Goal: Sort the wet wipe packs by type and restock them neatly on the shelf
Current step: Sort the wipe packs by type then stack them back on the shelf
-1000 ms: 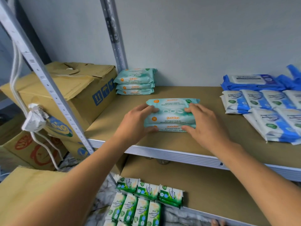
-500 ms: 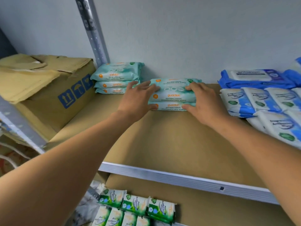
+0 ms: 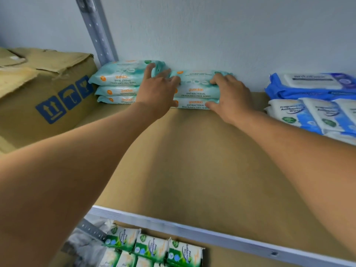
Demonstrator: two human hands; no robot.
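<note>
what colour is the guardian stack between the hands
The guardian stack is pale teal with orange lettering, clearest in the head view.

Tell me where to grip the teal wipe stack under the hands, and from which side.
Grip the teal stack by its short ends, coming from the front. It lies flat, long side facing out, wall close behind and another stack tight on its left. The right hand pinches the right end; the left hand rests on the left one.
</note>
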